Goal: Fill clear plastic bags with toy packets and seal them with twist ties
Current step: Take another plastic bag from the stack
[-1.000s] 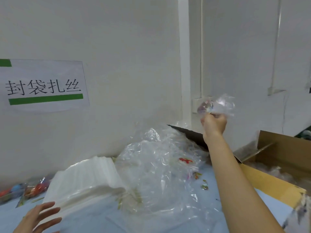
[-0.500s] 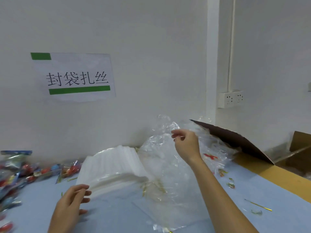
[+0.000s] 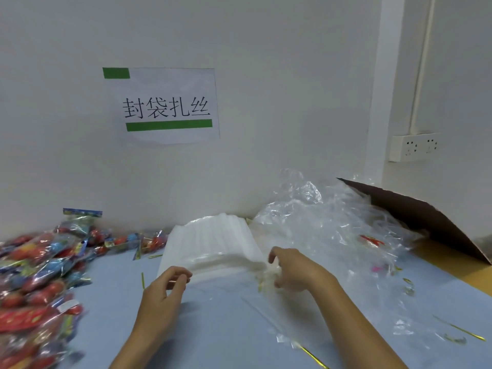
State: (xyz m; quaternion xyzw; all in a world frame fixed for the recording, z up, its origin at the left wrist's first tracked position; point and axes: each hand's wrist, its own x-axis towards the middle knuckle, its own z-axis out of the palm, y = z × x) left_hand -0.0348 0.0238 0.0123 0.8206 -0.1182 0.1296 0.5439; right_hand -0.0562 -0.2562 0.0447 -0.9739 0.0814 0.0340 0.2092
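Where the two hands meet the work, the left hand (image 3: 166, 284) is found at the near-left corner of the stack of clear plastic bags (image 3: 213, 246), fingers curled and pinching at its front edge; the right hand (image 3: 290, 267) is set at the near-right corner, fingers bent down, though whether a bag is held cannot be told. The stack lies directly ahead, its front edge running left to right between both hands, equally near to each. Toy packets (image 3: 40, 267) are heaped left. Gold twist ties (image 3: 463, 332) are scattered right. Crumpled clear wrap (image 3: 332, 222) is piled beyond.
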